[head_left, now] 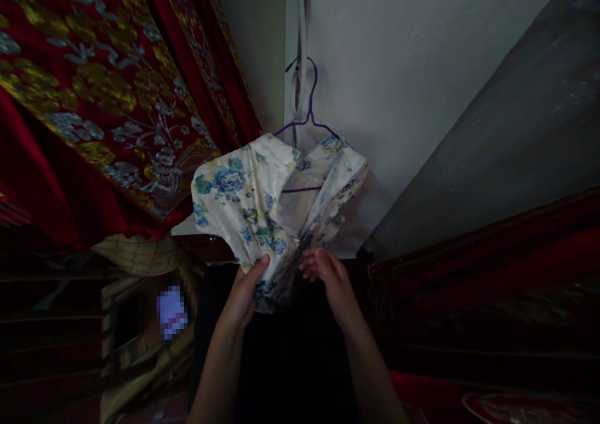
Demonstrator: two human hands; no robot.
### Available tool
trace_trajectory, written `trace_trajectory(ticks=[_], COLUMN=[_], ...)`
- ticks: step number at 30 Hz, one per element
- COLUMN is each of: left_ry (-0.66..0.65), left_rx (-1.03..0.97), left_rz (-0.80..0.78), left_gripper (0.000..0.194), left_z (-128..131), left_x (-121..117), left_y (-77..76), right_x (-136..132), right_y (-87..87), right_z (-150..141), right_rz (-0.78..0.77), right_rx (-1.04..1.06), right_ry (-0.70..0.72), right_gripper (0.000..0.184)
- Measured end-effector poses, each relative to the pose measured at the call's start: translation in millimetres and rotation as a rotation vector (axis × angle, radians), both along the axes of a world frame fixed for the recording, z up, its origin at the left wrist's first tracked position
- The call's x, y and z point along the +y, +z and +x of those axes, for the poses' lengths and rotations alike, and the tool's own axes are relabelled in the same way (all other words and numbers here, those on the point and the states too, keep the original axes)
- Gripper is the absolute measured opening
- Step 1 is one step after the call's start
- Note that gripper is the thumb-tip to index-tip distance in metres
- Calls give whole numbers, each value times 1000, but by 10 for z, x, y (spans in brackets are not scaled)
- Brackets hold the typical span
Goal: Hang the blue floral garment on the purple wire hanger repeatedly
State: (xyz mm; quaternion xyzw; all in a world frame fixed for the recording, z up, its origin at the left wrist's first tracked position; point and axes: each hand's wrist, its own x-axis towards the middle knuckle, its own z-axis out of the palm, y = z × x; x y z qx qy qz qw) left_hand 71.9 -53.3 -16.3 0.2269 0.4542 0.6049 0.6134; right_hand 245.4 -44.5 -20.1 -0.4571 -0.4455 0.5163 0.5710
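A white short-sleeved blouse (276, 174) with blue flowers and green leaves hangs on a thin purple wire hanger (313, 92). Its front gapes, so the hanger's lower bar shows through the neckline. My left hand (246, 289) is closed on the lower left side of the blouse, thumb on top of the cloth and fingers behind it. Close to the right front edge is my right hand (328, 272), its fingers loosely bent and apart, with no cloth visible between them. Whether its fingertips touch the fabric I cannot tell. The blouse's bottom is bunched and dark.
The hanger hooks by a pale strap (300, 30) running down the white wall (398, 55). A red curtain (117, 92) with gold and silver patterns drapes at left. Below it are a checked cloth (140, 254) and a pale wooden frame (109, 336). Dark red furnishings lie at right.
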Motion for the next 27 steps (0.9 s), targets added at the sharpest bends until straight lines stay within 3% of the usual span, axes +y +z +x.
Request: trace_trajectory(ticks=[3,8,11,13,16,18,20,22,23,24,27], left_ry=[-52,-114,-118,-124,-92,33,304,542,549,458,-23], left_rx=[-31,-77,-72,-67,11,209,499,753,835,884,892], left_rz=[-1,-74,-104,-123,-114,-25,136,316,396,458,541], left_gripper=[69,69,70,71,64,50,38,34,32,30,15], left_z=[61,80,35,-42,-239,-371,-420,-337,-248,-139,201], left_x=[-93,-183,-197,-188,-137,-89,-48,-25,-19,-14,20], left_y=[42,83,94,81,9,-70,-151,-208,-224,-231,-212], right_x=[42,97,74,57,39,29,19,9,3,-2,-16], right_y=[18,-3,-8,22,74,80,63,41,35,32,50], right_z=[-167,-223,-217,-186,-75,10,57,45,21,-10,-72], right_rz=[51,31,41,68,69,18,-42,-75,-80,-78,-35], right_rx=[-31,-34,-69,-88,-82,-41,8,24,22,16,-32], right_ry=[141,58,117,154,70,14,17,65,101,144,268], right_gripper=[45,38,35,35,34,31,29,30,32,34,35])
